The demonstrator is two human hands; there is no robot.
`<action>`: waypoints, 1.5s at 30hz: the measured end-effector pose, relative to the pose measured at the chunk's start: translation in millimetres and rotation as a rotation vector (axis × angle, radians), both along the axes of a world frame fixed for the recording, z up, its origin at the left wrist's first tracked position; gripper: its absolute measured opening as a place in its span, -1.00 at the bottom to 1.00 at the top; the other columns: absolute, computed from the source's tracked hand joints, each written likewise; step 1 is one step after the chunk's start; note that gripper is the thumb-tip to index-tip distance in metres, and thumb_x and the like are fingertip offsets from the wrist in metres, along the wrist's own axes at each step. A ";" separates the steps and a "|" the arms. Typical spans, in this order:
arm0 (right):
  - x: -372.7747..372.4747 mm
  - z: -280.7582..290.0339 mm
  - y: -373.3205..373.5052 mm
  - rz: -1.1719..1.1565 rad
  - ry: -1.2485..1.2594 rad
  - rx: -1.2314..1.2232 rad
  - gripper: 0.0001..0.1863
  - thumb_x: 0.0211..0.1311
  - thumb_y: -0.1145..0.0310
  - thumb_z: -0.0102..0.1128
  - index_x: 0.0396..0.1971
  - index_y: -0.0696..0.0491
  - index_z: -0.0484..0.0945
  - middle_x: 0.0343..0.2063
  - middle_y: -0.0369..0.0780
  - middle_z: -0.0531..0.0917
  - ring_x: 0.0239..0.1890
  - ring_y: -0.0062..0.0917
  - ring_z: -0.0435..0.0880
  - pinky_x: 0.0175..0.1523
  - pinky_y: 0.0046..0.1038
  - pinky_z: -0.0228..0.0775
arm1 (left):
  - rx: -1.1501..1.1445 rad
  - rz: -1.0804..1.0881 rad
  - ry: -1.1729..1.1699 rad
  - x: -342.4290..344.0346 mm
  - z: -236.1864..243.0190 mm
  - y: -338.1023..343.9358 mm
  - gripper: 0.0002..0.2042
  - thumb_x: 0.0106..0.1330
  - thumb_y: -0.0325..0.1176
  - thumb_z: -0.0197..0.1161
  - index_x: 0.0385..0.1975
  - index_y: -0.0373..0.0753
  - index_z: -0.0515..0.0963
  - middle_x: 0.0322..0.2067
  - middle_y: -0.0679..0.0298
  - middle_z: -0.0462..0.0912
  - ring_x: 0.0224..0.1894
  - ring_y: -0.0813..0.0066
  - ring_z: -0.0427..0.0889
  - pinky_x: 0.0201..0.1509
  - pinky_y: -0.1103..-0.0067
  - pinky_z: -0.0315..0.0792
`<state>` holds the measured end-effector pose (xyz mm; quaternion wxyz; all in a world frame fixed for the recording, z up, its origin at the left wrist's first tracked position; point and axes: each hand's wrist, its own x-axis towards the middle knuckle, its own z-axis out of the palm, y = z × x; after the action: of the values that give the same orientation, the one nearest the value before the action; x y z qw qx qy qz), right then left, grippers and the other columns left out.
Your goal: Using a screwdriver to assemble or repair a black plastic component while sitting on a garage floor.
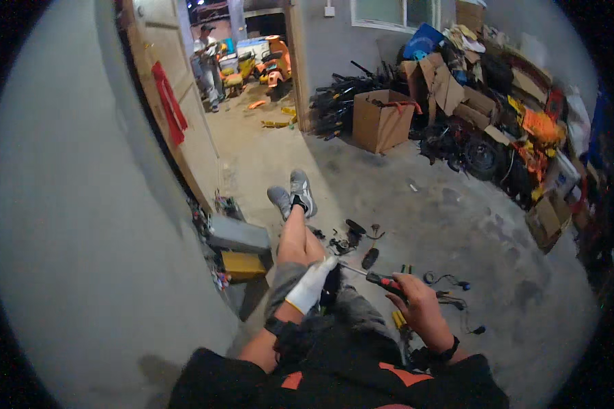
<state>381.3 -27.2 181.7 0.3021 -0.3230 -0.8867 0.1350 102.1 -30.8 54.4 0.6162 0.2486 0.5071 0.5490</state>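
My left hand (310, 285), in a white glove, is closed at the edge of a black part (330, 286) over my lap; the part's kind is hard to make out. My right hand (417, 301), bare, is wrapped around the red and black handle of a screwdriver (382, 279). The screwdriver's metal shaft points left, and its tip is close to my left fingertips and the black part. Whether the tip touches a screw I cannot tell.
Small dark parts (351, 235) and cables (450, 279) lie on the floor ahead and right. At the left wall stand a grey box (237, 233) and a yellow bin (243, 264). A cardboard box (383, 123) and a scrap heap are far right. A person (208, 65) stands beyond the doorway.
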 end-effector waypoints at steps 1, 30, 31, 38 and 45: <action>13.3 4.9 -8.2 -0.032 0.014 -0.036 -0.51 0.13 0.40 0.45 0.08 0.14 0.52 -0.11 0.00 0.67 -0.13 -0.05 0.69 -0.07 -0.21 0.58 | -0.024 -0.061 0.068 9.3 22.2 -1.5 -0.62 0.46 0.03 0.17 -0.18 -0.21 0.65 -0.38 0.38 0.63 -0.38 0.62 0.53 -0.29 0.59 0.41; 60.1 -11.2 -56.0 0.012 0.382 -0.405 -0.47 0.51 0.02 0.05 0.12 0.22 0.49 -0.45 -0.25 0.60 -0.60 -0.65 0.53 -0.47 -0.55 0.38 | 0.481 0.354 0.918 51.1 168.0 -101.0 -0.67 0.41 -0.01 0.27 -0.17 -0.18 0.66 -0.31 0.03 0.71 -0.27 0.08 0.73 -0.19 0.34 0.58; 49.4 -11.6 -54.3 -0.008 0.409 -0.508 -0.48 0.51 0.04 0.05 0.12 0.22 0.50 -0.46 -0.26 0.59 -0.61 -0.66 0.51 -0.49 -0.55 0.35 | 0.451 0.366 0.920 45.7 164.5 -100.9 -0.66 0.41 -0.01 0.26 -0.16 -0.18 0.66 -0.31 0.02 0.70 -0.27 0.07 0.73 -0.19 0.34 0.58; 25.3 -8.1 -34.4 -0.052 0.468 -0.762 -0.59 0.50 0.15 0.07 0.04 0.21 0.55 -0.52 -0.35 0.52 -0.64 -0.74 0.38 -0.56 -0.59 0.17 | 0.334 0.345 0.962 27.5 152.6 -88.5 -0.65 0.37 -0.08 0.36 -0.10 -0.27 0.66 -0.23 0.01 0.71 -0.28 0.30 0.74 -0.20 0.45 0.58; 21.5 -34.7 -14.3 -0.098 0.562 -0.921 -0.60 0.46 0.14 0.11 -0.01 0.18 0.63 -0.47 -0.33 0.63 -0.53 -0.70 0.51 -0.46 -0.56 0.33 | 0.324 0.290 1.122 21.5 156.2 -66.8 -0.71 0.36 -0.16 0.37 -0.10 -0.25 0.65 -0.22 0.00 0.70 -0.26 0.18 0.73 -0.19 0.44 0.58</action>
<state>402.8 -41.5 147.0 0.3607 -0.4143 -0.6046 0.5768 123.5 -97.6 210.7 0.1275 0.5194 0.6934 0.4830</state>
